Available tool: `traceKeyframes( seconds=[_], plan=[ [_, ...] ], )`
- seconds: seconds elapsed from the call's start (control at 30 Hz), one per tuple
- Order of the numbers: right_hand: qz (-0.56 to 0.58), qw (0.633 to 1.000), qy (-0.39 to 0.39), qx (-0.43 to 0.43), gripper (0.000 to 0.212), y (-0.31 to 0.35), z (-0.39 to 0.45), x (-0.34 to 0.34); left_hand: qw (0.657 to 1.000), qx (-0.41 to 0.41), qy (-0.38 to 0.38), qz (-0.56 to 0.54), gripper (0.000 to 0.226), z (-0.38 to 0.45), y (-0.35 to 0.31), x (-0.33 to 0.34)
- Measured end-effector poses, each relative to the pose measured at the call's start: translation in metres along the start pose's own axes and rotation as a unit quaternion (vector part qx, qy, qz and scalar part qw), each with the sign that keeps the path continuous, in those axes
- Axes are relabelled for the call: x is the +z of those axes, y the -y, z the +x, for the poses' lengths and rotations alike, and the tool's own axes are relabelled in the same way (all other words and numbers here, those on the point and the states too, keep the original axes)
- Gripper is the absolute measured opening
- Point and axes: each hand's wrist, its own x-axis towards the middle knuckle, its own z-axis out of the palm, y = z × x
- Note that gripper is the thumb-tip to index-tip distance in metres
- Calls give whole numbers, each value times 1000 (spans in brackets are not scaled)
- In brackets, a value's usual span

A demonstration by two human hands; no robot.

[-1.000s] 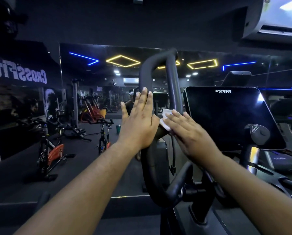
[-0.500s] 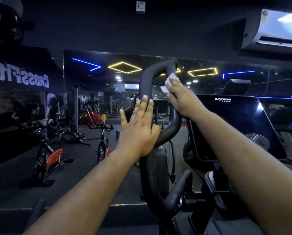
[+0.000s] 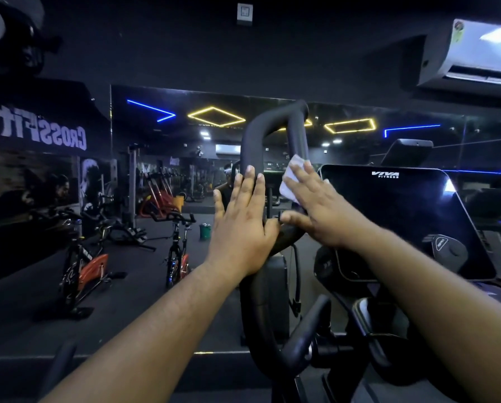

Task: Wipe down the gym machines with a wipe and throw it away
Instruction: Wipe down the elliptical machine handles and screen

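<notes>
Two hands are touching the black looped handle (image 3: 297, 135) of the machine. The right hand (image 3: 322, 210) is pressing a white wipe (image 3: 292, 177) against the right bar of the loop; the wipe is lying under its straight fingers and is showing beyond the fingertips, toward the upper left of the hand. The left hand (image 3: 240, 225) is resting flat on the left bar, fingers straight and together, gripping nothing. Just to the right of the handle, a dark screen (image 3: 403, 216) is standing tilted. A mirror (image 3: 162, 181) behind is reflecting spin bikes.
</notes>
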Motion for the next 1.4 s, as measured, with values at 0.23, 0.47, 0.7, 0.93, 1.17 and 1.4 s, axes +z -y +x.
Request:
traceKeyframes(
  seconds=[0.23,0.47,0.7,0.93,1.17,1.4],
  plan=[
    [22,998,-29,53,83,-27,89,-26,1000,0,18,-1,81,-2,4,-3],
    [120,988,-79,60,66,4,27,2,1000,5,14,-26,80,-3,8,-2],
    [61,997,-44,-9,110,17,-60,47,998,4,-1,-67,75,-3,7,4],
    [61,997,-39,9,119,-13,11,9,998,11,5,-67,75,-6,8,3],
    [55,983,-174,-11,87,29,-42,67,991,22,-9,-128,73,-5,14,8],
    [-9,965,-258,-50,65,49,-61,103,980,27,-34,-192,76,-4,17,13]
  ],
)
